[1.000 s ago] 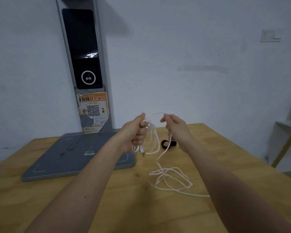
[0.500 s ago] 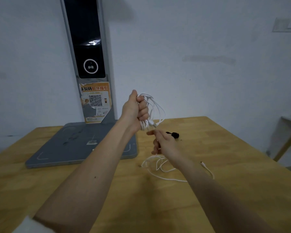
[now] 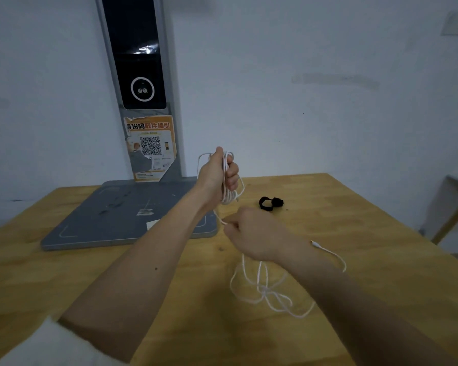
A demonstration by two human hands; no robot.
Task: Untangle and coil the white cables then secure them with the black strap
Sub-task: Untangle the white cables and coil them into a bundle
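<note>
Grey scale platform [image 3: 122, 220] is occupying the table's [image 3: 381, 233] far-left part, its upright column [image 3: 140, 83] rising against the wall. Loose white cables [image 3: 265, 289] are sprawling mid-table toward the near edge, one plug end [image 3: 315, 243] trailing toward the right edge. Black strap [image 3: 270, 202] is lying near the far edge, bare wood around it. Near-left and far-right corners are lying open. Both forearms are crossing the middle.
</note>
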